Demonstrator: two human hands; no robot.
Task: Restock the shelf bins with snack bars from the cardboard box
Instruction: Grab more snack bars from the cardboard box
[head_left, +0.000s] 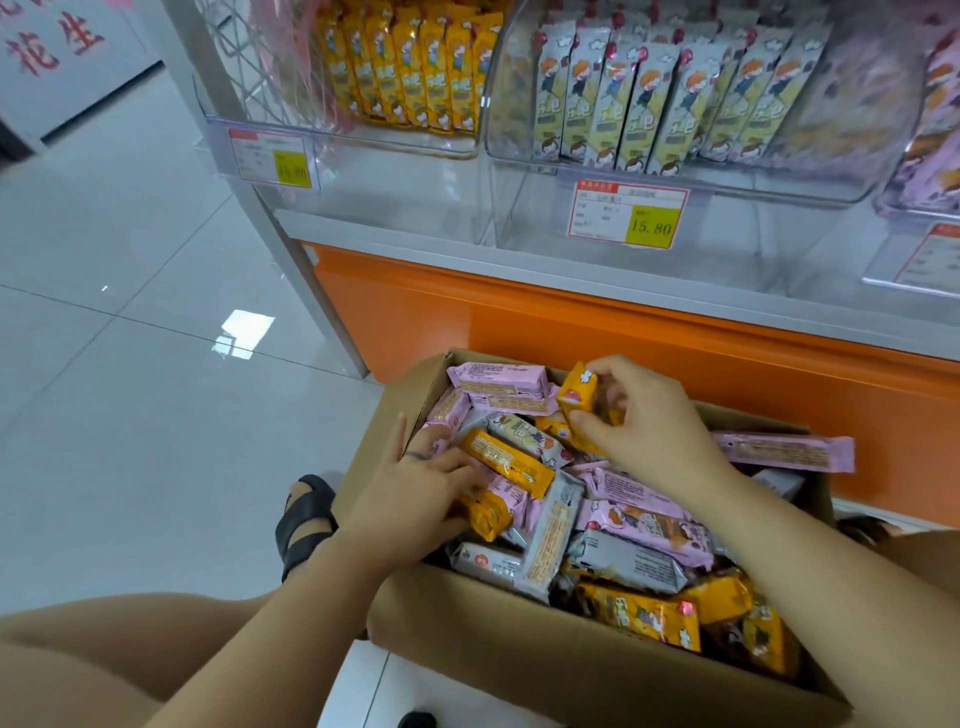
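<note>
- Cardboard box (509, 654) sits nearest us on the floor, heaped with pink, grey and orange snack bars (639, 519).
- Right hand (654, 431), at the box's far edge, pinches an orange bar (575, 400) across its width; the bar's long axis stands nearly upright, top end toward the shelf (571, 270).
- Left hand (415, 493) lies among the bars at the left edge; we cannot tell its grip.
- We judge the bars light, foil-slick and crushable: hold mid-body.

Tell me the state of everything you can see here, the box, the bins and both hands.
cardboard box, open, heaped with mixed bars.
right hand, pinches an orange bar lifted above the heap.
left hand, down among the mixed bars; grip unclear.
left bin, partly filled, yellow bars standing upright.
middle bin, grey bars standing upright in a row.
</note>
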